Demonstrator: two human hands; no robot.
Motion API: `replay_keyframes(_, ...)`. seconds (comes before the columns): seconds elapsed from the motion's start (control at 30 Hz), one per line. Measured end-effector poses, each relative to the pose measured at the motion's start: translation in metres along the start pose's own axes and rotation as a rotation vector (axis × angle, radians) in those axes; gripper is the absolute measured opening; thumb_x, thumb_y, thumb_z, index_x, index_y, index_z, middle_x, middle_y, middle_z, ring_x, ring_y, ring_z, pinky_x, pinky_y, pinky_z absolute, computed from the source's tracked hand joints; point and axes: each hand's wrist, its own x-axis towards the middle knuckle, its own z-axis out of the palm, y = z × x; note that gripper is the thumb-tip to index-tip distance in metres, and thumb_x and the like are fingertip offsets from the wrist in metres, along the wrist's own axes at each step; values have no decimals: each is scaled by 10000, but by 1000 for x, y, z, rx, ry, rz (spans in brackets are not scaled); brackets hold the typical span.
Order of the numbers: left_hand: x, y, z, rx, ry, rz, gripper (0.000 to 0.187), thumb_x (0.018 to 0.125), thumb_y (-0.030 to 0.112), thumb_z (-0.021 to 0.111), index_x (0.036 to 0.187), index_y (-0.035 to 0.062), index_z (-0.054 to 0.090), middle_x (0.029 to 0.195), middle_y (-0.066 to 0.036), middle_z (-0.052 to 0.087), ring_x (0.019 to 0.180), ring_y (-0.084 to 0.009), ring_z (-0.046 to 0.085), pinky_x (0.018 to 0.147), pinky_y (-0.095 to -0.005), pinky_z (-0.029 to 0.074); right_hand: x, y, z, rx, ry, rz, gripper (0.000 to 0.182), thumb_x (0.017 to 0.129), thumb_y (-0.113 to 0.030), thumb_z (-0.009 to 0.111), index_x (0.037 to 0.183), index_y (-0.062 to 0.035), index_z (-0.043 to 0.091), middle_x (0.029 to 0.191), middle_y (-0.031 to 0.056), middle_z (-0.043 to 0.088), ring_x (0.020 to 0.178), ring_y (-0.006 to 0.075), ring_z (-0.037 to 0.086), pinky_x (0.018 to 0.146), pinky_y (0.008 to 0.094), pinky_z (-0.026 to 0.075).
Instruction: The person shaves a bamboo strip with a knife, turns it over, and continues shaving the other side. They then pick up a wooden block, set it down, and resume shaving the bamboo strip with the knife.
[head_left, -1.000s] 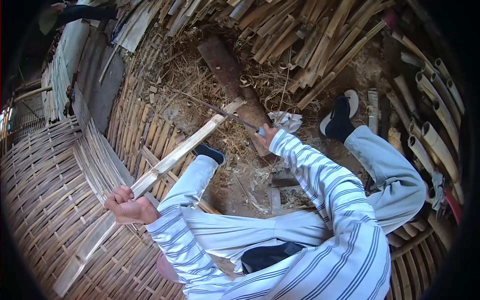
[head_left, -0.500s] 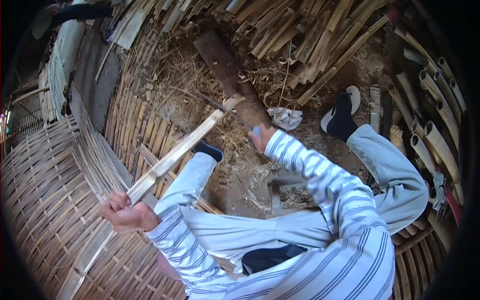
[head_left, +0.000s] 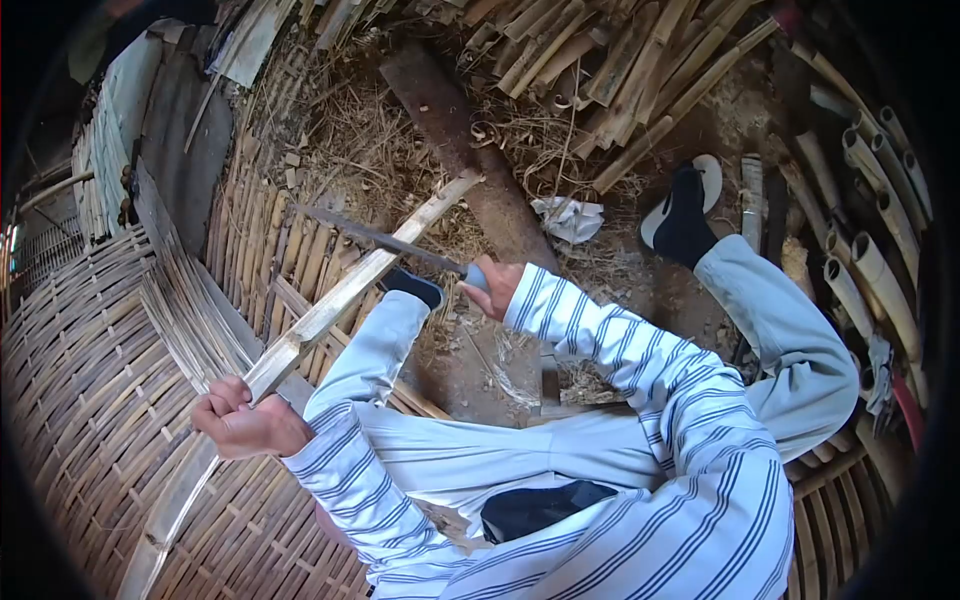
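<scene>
My left hand [head_left: 245,420] is closed in a fist around a long split bamboo strip [head_left: 345,300]. The strip slants from the lower left up to a tip lying over a dark wooden plank [head_left: 470,150]. My right hand [head_left: 495,287] grips the grey-blue handle of a long-bladed knife [head_left: 432,258]. Its blade points left and lies across the bamboo, between my left hand and the far tip. Whether the edge bites into the strip cannot be made out.
Split bamboo pieces [head_left: 640,80] are heaped at the top. Hollow bamboo poles [head_left: 870,270] stack up at the right. A large woven bamboo panel [head_left: 90,370] covers the left side. Shavings [head_left: 350,140] and a crumpled white scrap [head_left: 568,218] lie on the ground.
My right hand has moved a little left and down. The knife blade has shifted along the bamboo from near its tip toward my left hand, which stays almost in place.
</scene>
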Motion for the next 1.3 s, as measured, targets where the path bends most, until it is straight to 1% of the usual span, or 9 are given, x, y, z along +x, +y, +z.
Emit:
replay_keyframes(0.27, -2, 2, 9, -30, -73, 9, 341, 819, 95, 456, 564, 133, 233, 506, 17, 164, 453, -100, 201, 460, -268, 179, 19, -9, -31, 175, 0, 192, 351, 939, -359, 491, 1104, -49, 489, 605, 208, 602, 579, 364, 635, 519, 436, 509)
replay_keyframes(0.5, -2, 1, 12, -40, -45, -6, 369, 827, 97, 467, 561, 142, 216, 511, 21, 156, 444, -96, 190, 458, -265, 171, 6, 12, -18, 337, 209, -20, 376, 954, -381, 435, 1022, -14, 485, 583, 253, 576, 558, 411, 617, 482, 482, 495)
replay_keyframes(0.63, 1, 2, 10, 30, -13, -2, 344, 811, 90, 477, 552, 129, 254, 505, 16, 170, 446, -105, 209, 462, -268, 181, 5, 68, 28, -85, 146, 57, 419, 948, -400, 435, 1056, 4, 454, 568, 238, 579, 546, 418, 611, 482, 493, 496)
replay_keyframes(0.8, 4, -5, 1, 28, 16, -15, 304, 777, 62, 454, 548, 116, 261, 511, 4, 216, 462, -121, 239, 470, -273, 203, 2, 48, 5, -53, -35, 117, 393, 951, -406, 428, 1019, -20, 427, 592, 255, 580, 553, 448, 592, 467, 502, 469)
replay_keyframes(0.93, -9, 1, 4, 10, 36, 5, 308, 769, 61, 449, 548, 121, 244, 515, 0, 208, 465, -122, 238, 474, -279, 214, -8, 4, -12, -51, -111, 210, 460, 949, -447, 403, 1050, 2, 422, 709, 278, 622, 687, 460, 627, 621, 526, 510)
replay_keyframes(1.03, -9, 3, 3, -26, -5, -11, 305, 769, 52, 449, 548, 121, 251, 509, 2, 205, 463, -122, 240, 472, -278, 214, -10, 16, -18, -27, -130, 101, 454, 947, -438, 416, 1057, 1, 432, 715, 268, 626, 691, 451, 629, 619, 519, 510)
replay_keyframes(1.1, -10, 7, 2, -13, -6, -26, 294, 774, 55, 453, 555, 117, 265, 498, 1, 213, 468, -119, 245, 476, -278, 208, 3, 43, -15, -97, -140, 282, 483, 934, -470, 425, 1094, -15, 454, 808, 291, 628, 754, 446, 634, 660, 509, 513)
replay_keyframes(1.2, -15, 11, 6, 29, 14, -35, 294, 775, 76, 469, 567, 119, 266, 494, -4, 235, 487, -119, 251, 482, -284, 208, 23, 118, 63, -326, 116, 141, 361, 937, -354, 465, 1049, -11, 440, 559, 225, 565, 510, 395, 591, 429, 480, 462)
replay_keyframes(1.3, -15, 8, 6, -25, 1, -13, 295, 772, 80, 477, 567, 118, 269, 497, -3, 233, 487, -121, 253, 484, -287, 215, -1, 62, 15, -263, 220, -139, 373, 943, -389, 440, 1015, -23, 453, 531, 246, 543, 524, 437, 579, 462, 515, 454)
